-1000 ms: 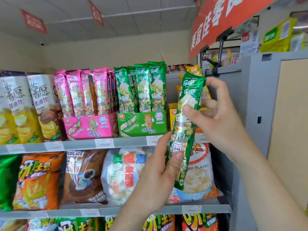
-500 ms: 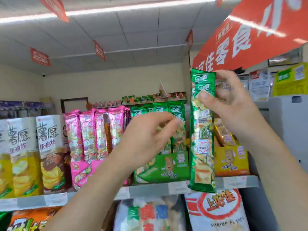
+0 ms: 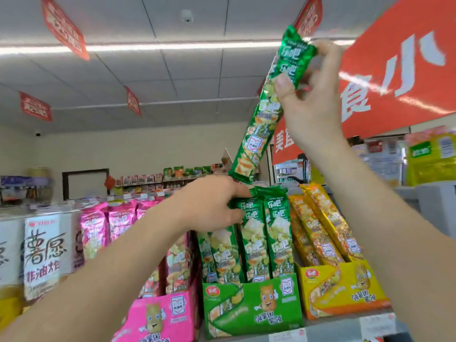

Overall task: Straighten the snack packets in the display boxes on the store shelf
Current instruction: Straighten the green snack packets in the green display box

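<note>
Shop: snack shelf (image 3: 329,328), hanging signs (image 3: 64,25)

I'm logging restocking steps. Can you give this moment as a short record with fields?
Right hand: pinches loose green packet near its top, raised, tilted
Left hand: grips tops of boxed green packets
Green display box: on shelf, packets upright
Neighbours: pink box on the left, yellow box on the right
Packet status: not yet in the box

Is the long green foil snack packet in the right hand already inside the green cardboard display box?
No, the right hand holds the long green foil snack packet tilted in the air above the green cardboard display box.
</note>
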`<action>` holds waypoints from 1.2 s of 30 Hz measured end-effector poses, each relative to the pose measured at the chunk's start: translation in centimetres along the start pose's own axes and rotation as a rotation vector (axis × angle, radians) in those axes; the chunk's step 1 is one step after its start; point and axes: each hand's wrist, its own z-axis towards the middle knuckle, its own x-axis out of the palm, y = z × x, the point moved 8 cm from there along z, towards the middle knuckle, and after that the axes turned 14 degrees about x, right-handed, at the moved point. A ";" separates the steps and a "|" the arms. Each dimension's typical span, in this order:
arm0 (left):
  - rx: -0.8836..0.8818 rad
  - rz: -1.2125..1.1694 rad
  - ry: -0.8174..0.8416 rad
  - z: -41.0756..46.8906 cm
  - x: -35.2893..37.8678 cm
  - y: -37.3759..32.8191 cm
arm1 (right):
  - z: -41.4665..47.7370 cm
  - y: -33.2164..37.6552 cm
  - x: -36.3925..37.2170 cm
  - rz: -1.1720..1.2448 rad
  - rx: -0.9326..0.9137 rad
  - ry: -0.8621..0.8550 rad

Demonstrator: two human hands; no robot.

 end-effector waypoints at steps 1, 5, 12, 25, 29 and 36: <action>0.015 -0.013 -0.011 -0.1 -0.1 0.0 | -0.1 -1.1 1.2 -0.047 0.041 0.058; 0.019 -0.052 -0.048 -0.2 -0.5 0.2 | -1.7 -4.9 4.4 -0.200 0.198 0.342; -0.084 -0.142 -0.152 0.5 -0.8 1.6 | -4.0 -9.2 6.0 -0.312 0.384 0.590; -0.126 -0.344 -0.002 1.0 0.7 1.7 | -9.5 -9.8 5.6 -0.874 0.337 0.946; -0.103 -0.304 0.165 0.8 1.3 1.9 | -9.7 -10.0 5.1 -0.917 0.391 1.063; -0.165 -0.385 0.243 1.4 0.2 2.9 | -9.4 -10.3 4.5 -0.829 0.392 1.004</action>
